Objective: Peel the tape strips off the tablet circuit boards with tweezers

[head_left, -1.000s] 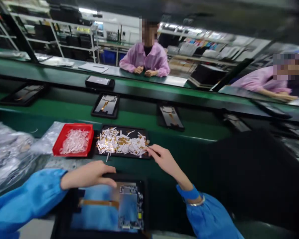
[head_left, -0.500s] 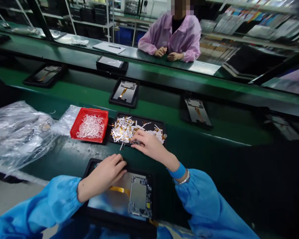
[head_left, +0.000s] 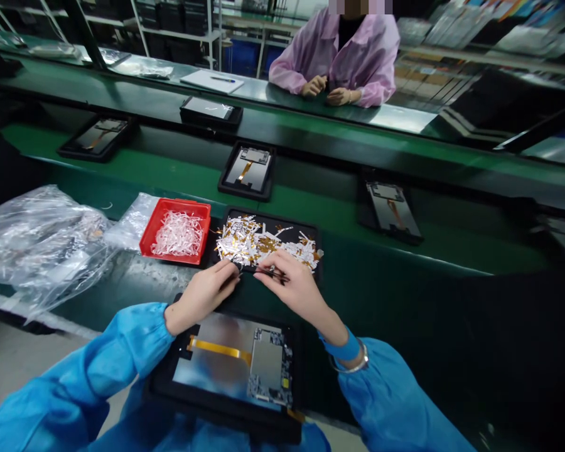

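Observation:
My right hand (head_left: 294, 292) is shut on a pair of fine tweezers (head_left: 272, 273), their tips at the near edge of a black tray (head_left: 282, 223) heaped with white and amber film strips (head_left: 258, 243). My left hand (head_left: 202, 295) rests beside it, fingertips at the same edge; whether they pinch a strip I cannot tell. Below both hands, a display panel (head_left: 216, 370) lies in a black fixture (head_left: 221, 414), with an amber flex cable (head_left: 219, 348) and a circuit board (head_left: 268, 367) on it.
A red tray (head_left: 174, 258) of white strips stands left of the black tray, beside a crumpled plastic bag (head_left: 42, 245). Several panels in black trays (head_left: 247, 171) sit on the green conveyor (head_left: 141, 169). A co-worker in a pink smock (head_left: 334, 56) sits opposite.
My left hand has moved off the fixture to the strip tray's edge. My right hand has drawn back from the strips, with the tweezers now showing. The view has tilted slightly.

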Motion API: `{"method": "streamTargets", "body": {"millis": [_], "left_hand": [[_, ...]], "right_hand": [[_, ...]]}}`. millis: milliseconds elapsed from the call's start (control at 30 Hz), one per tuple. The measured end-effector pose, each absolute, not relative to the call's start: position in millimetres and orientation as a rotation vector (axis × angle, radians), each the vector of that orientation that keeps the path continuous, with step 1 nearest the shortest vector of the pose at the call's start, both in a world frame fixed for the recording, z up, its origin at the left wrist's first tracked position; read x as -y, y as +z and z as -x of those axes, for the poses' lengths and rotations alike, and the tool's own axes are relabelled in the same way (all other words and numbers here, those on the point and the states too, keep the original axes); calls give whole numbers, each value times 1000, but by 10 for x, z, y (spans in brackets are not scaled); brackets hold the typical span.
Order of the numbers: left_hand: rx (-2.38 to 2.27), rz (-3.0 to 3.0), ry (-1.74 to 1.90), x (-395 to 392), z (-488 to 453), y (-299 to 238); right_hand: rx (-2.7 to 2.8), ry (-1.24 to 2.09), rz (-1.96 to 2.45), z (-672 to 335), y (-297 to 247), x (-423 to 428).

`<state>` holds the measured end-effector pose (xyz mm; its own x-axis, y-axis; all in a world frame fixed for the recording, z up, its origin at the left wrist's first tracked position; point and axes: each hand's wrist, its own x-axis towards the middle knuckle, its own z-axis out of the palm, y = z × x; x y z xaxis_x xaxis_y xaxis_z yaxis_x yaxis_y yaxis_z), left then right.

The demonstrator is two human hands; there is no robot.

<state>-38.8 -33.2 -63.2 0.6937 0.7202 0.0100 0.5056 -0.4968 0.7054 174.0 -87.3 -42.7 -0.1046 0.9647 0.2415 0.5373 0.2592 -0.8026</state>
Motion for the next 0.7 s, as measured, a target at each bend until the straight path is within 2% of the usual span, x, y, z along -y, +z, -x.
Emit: {"method": "streamTargets", "body": {"millis": [333,700], "left_hand": [[-658,-1633,555,698,324,-297],[-579,-1114,384,712,246,-180]], "right_hand": [[1094,1216,1024,-1376,-355,1355],[1026,1246,1002,-1427,-464,1465]]}}
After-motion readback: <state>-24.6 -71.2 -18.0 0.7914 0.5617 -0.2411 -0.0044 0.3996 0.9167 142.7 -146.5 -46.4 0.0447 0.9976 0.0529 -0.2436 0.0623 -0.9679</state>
